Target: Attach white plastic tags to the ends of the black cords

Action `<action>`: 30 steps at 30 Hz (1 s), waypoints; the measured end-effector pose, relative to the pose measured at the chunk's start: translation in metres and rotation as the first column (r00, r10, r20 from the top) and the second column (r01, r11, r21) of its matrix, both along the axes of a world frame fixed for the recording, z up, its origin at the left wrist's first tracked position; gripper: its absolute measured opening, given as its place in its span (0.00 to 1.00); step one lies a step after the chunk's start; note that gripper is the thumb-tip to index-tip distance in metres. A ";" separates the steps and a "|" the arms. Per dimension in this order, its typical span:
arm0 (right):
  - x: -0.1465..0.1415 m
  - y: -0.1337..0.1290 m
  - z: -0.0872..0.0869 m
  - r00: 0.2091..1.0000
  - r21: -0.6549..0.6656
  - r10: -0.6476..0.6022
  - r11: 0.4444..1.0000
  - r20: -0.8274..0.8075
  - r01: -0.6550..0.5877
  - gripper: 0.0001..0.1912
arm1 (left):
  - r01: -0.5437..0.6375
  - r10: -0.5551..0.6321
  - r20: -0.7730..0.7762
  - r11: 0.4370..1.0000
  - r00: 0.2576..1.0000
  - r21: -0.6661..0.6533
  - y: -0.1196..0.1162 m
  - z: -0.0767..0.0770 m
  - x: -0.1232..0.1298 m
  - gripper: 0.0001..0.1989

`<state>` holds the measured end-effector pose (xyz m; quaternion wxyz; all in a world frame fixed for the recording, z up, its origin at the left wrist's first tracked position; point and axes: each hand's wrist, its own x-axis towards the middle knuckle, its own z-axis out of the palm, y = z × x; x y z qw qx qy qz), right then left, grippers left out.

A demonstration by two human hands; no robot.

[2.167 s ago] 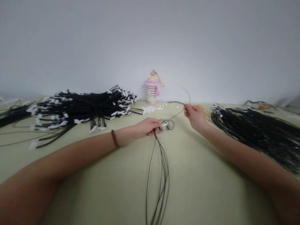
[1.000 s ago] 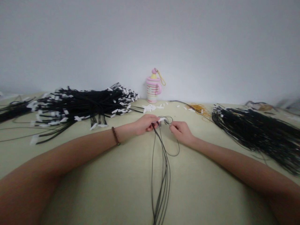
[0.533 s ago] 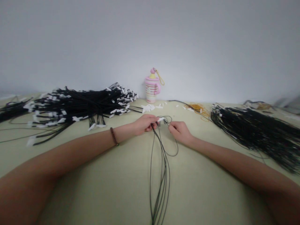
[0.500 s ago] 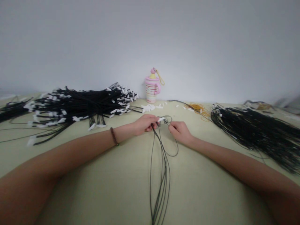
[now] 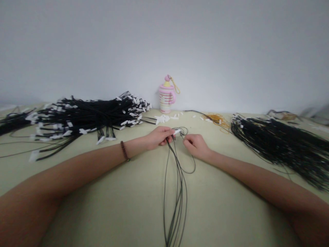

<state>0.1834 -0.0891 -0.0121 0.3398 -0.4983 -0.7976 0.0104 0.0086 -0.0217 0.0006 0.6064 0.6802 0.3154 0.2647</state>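
Black cords (image 5: 177,158) being held between two hands above a pale table

Over the middle of the pale table (image 5: 123,206), the black cords are being gripped near one end by the left hand (image 5: 159,138). Its thumb and fingers are being pressed together around them, with almost no gap being left. A small white piece (image 5: 177,131) is being held at those fingertips, and just beside it, toward the right hand (image 5: 196,145), thin strands are being gathered into small loops. Below the left hand, the cords are being allowed to hang as a narrow bundle, which is spreading into long curves and running toward the near edge of the view.

By the right hand, whose fingers are being kept curled nearly closed, one strand is being pinched at the fingertips; a slack loop is hanging beneath it. A dark beaded bracelet (image 5: 124,151) is being worn on the left wrist.

Farther back, a large heap of black cables (image 5: 95,113) with white ends is lying on the left, and a second bunch of black strands (image 5: 277,140) is lying on the right. Between them, a pink and white striped cup (image 5: 165,99) is standing upright near the wall (image 5: 164,41). Loose white bits (image 5: 162,119) are lying in front of it, and yellow bands (image 5: 218,120) are lying near the right-hand bunch.
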 end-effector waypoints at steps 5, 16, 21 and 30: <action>0.000 -0.001 0.000 1.000 0.080 0.008 0.997 -0.020 -0.006 0.10 | 0.000 0.000 -0.001 1.000 1.000 -0.003 -0.001 0.000 0.000 0.13; -0.002 0.000 -0.001 1.000 0.124 0.008 0.992 -0.002 -0.007 0.09 | 0.017 -0.017 -0.009 1.000 1.000 0.019 0.002 -0.003 0.000 0.13; -0.001 0.000 -0.001 1.000 0.121 -0.008 0.993 0.026 0.004 0.06 | 0.079 -0.077 -0.039 0.996 0.996 0.036 0.001 -0.001 -0.002 0.13; 0.001 -0.001 -0.004 0.989 0.231 0.149 0.962 0.010 -0.148 0.06 | 0.192 -0.181 -0.103 0.975 0.978 0.109 -0.001 -0.002 -0.002 0.14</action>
